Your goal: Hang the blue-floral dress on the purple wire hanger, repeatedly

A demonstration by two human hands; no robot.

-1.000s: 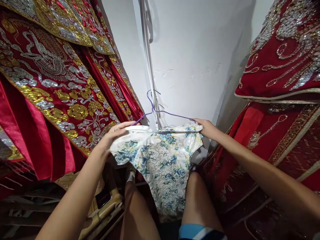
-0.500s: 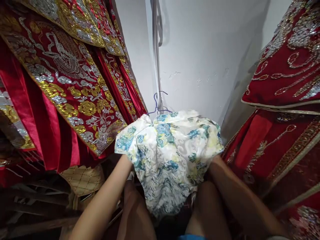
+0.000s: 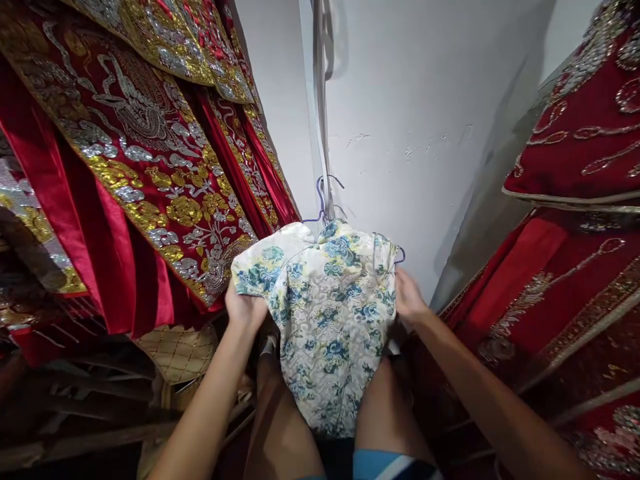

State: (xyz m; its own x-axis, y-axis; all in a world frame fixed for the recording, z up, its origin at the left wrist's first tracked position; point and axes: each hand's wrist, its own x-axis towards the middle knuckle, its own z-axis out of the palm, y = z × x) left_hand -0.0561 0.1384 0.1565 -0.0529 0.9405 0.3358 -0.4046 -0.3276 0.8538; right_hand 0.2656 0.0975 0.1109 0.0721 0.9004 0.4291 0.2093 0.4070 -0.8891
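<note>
A white short-sleeved cheongsam (image 3: 333, 313) with blue and yellow flowers and a stand-up collar hangs before me. A purple hanger (image 3: 320, 193) is inside it, its hook showing above the collar and one end poking out at the right shoulder. My left hand (image 3: 244, 308) grips the left sleeve from below, its fingers partly covered by the cloth. At the right edge, below the hanger's end, my right hand (image 3: 409, 293) is closed on the garment, fingertips hidden behind it. The lower part falls between my knees.
Red gowns with gold and silver sequins (image 3: 185, 210) hang close on the left. More beaded red clothing (image 3: 590, 153) stands at the right. A pale wall (image 3: 425, 93) with a narrow upright strip (image 3: 320, 87) lies ahead. A quilted gold piece (image 3: 177, 350) is low left.
The cheongsam's right sleeve has drawn in and the hanger's end now shows there. Both hands have come out from under the sleeves into view. The front hangs flatter.
</note>
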